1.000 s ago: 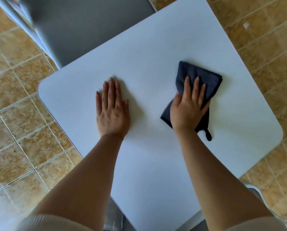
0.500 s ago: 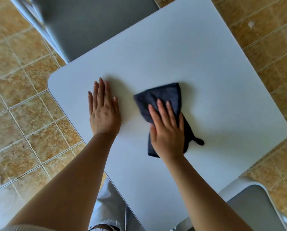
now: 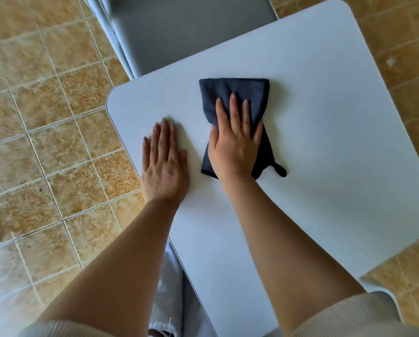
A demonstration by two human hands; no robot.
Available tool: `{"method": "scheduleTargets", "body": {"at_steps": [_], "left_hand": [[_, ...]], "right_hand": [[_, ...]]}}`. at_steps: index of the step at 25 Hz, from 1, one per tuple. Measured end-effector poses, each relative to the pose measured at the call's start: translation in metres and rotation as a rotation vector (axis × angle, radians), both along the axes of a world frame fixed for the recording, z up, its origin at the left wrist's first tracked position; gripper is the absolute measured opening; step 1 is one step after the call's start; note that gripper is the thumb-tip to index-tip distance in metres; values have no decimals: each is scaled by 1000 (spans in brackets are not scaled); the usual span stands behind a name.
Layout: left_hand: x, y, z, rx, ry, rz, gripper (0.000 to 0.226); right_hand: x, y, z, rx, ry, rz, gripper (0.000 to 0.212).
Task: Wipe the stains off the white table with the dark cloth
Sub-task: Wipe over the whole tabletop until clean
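i see white table (image 3: pixel 325 166) under both hands | dark cloth (image 3: pixel 235 93) flat on it, under right hand (image 3: pixel 235 147), its loop just right of the wrist | right hand open, palm pressing cloth | left hand (image 3: pixel 163 164) open, flat on table, just left of cloth

Legible text, labels, brands, numbers, signs: none found on any surface in view.
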State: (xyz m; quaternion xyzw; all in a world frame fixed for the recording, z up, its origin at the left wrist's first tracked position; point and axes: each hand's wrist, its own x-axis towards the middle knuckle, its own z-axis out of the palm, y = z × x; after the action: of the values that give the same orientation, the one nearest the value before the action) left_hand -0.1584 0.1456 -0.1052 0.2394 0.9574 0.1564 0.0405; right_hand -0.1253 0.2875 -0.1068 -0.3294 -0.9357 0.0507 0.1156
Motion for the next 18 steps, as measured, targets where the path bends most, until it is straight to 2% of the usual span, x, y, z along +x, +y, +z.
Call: {"method": "scheduleTargets", "body": {"at_steps": [3, 5, 8, 10, 12, 14, 18], "left_hand": [[-1, -2, 0, 13, 2, -2, 55], [-2, -1, 1, 16, 0, -2, 55], [-1, -1, 0, 25, -11, -5, 56], [-3, -2, -1, 25, -10, -11, 56], [-4, -3, 0, 31, -11, -7, 55], [-4, -4, 3, 69, -18, -4, 55], [-6, -15, 11, 95, -14, 103, 54]], "right_hand": [[32, -21, 6, -22, -59, 182, 49], [65, -11, 8, -1, -81, 196, 48], [76, 25, 7, 18, -97, 4, 50], [47, 44, 3, 9, -85, -152, 51], [3, 50, 1, -21, -55, -202, 52], [-35, 39, -1, -42, -22, -138, 51], [-52, -17, -3, -5, 34, 169, 50]]}}
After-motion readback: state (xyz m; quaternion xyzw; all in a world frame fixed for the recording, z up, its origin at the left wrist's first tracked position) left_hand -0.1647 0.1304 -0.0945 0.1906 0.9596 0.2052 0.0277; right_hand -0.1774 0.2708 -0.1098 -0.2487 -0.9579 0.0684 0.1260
